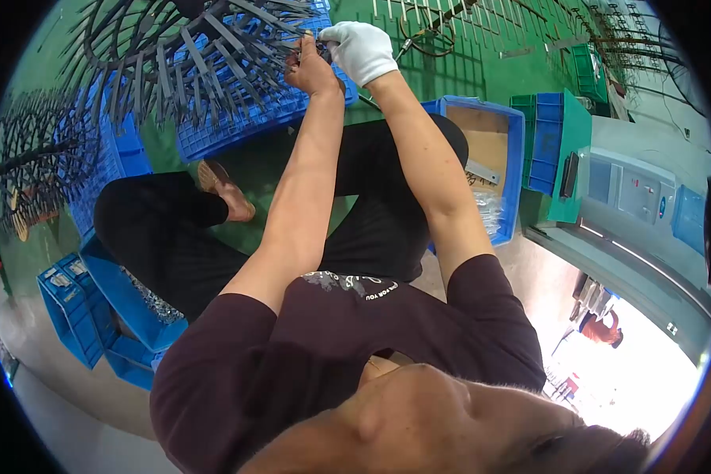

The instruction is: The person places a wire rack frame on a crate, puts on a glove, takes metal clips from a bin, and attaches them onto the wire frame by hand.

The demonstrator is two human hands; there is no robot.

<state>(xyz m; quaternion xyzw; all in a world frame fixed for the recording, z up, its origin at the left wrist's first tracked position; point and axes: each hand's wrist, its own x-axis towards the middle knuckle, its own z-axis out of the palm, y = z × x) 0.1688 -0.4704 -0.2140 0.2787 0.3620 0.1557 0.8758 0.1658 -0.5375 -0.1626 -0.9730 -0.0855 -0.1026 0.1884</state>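
Note:
My left hand (314,73), bare, is at the right edge of a dark round rack with many flat prongs (189,67). Its fingers are pinched together, and what they hold is too small to make out. Close beside it my right hand (361,52), in a white glove, has its fingers bent in toward the left fingertips. Between the two sets of fingertips, any part being held is hidden. The pronged rack rests over a blue plastic crate (237,130).
Another dark pronged rack (35,158) stands at the left. Blue bins (75,312) hold small metal parts. An open blue crate (517,170) holds cardboard and plastic bags. Green crates (573,158) and thin-rodded racks (482,20) are beyond. A person (604,328) is far off.

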